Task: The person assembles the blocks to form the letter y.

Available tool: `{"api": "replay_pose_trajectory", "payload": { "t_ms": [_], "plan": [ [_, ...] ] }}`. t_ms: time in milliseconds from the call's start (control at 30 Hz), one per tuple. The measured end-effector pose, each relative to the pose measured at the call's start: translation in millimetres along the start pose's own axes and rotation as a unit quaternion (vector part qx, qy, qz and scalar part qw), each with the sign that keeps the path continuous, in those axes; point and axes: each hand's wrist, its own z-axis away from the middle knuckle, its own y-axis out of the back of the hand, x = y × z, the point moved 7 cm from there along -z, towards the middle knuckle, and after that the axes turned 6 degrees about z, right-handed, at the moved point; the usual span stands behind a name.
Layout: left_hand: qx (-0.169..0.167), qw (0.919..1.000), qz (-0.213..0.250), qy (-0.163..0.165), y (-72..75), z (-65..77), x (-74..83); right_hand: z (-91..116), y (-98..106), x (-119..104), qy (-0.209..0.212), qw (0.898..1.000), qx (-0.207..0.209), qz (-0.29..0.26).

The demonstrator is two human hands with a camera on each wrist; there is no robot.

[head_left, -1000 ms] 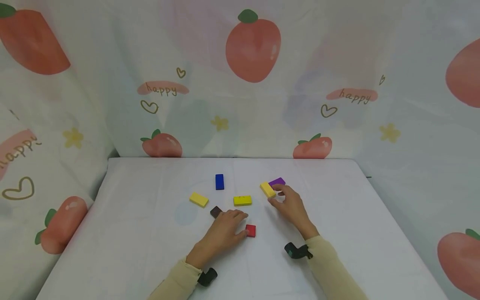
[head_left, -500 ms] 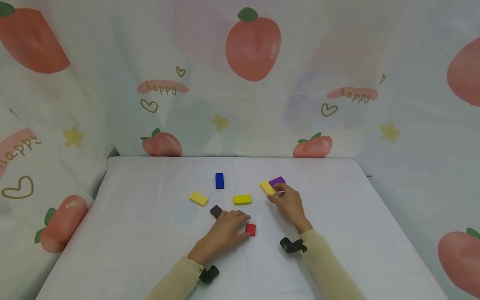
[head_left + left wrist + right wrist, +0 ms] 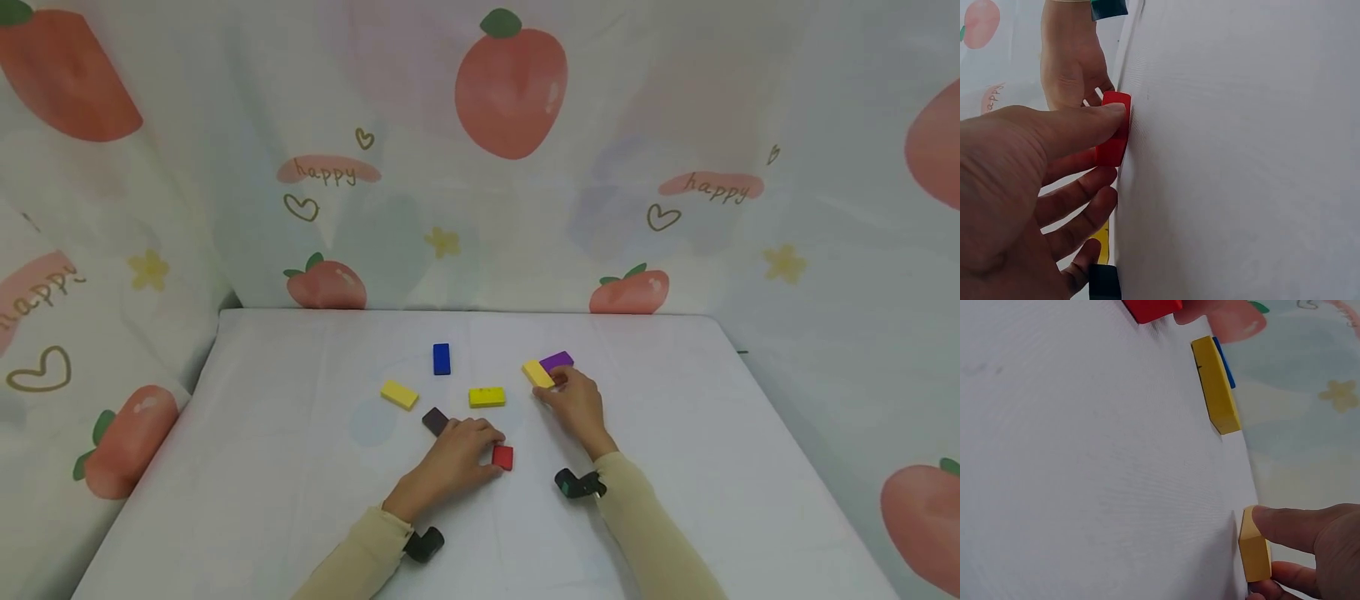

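Note:
My left hand (image 3: 452, 463) pinches a small red block (image 3: 503, 457) between thumb and fingers, low over the white table. In the left wrist view the thumb lies across the near face of the red block (image 3: 1112, 152). A dark brown block (image 3: 434, 420) sits beside the left knuckles, partly covered by them. Farther right, my right hand (image 3: 576, 410) holds a pale yellow block (image 3: 537, 373) between thumb and fingers, next to a purple block (image 3: 557, 360). The right wrist view has the thumb on one end of the pale yellow block (image 3: 1255, 553).
A bright yellow block (image 3: 487, 397) lies between the hands, with a blue block (image 3: 442, 359) behind it. Another pale yellow block (image 3: 399, 395) is to the left. A fruit-patterned cloth (image 3: 420, 167) hangs behind the white table (image 3: 262, 467).
My left fingers have come around the red block from beside it. The right wrist and forearm have shifted slightly left, while the pale yellow block has stayed nearly in place.

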Motion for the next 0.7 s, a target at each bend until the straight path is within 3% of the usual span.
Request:
{"api": "replay_pose_trajectory", "payload": {
  "t_ms": [700],
  "plan": [
    [-0.021,0.9965,0.073,0.037,-4.2,-6.0,-7.4,-3.2,-2.4,2.8,-0.009,1.0,0.006,0.026]
  ]
}}
